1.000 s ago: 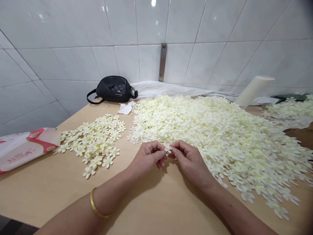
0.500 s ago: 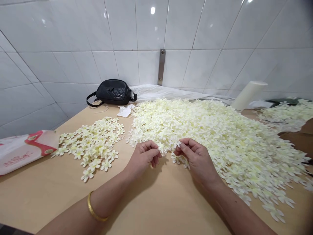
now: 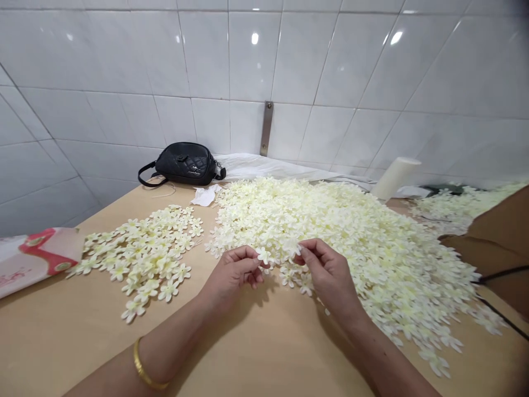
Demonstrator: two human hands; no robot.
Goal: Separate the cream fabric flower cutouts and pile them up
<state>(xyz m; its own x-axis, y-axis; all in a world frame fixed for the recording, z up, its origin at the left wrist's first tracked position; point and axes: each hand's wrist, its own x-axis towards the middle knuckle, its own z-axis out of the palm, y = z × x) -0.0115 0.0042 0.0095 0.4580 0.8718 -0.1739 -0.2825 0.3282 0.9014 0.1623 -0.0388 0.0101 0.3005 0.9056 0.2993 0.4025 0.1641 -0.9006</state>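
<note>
Between thumb and fingers my left hand [image 3: 235, 271] pinches a small pale-yellow artificial flower [image 3: 263, 255]. My right hand [image 3: 329, 274] has its fingertips closed on another artificial flower [image 3: 292, 249], at the near edge of the large pile. That pile of loose artificial flowers [image 3: 347, 220] spreads from beyond both hands to the right. To the left of my left forearm lies a smaller heap of the same flowers [image 3: 151, 248]. A gold bangle [image 3: 144, 366] circles my left wrist.
A black quilted bag [image 3: 185, 164] sits at the table's back left, with crumpled white paper [image 3: 205, 196] near it. A red-and-white bag [image 3: 37, 259] lies at the left edge. A pale cylinder [image 3: 397, 179] leans behind the pile; brown cardboard [image 3: 496, 242] and dark cords [image 3: 502, 274] are at right.
The view has tilted up and turned slightly right, so things sit a little further left and lower. Both hands stay close together, each still pinching a flower.
</note>
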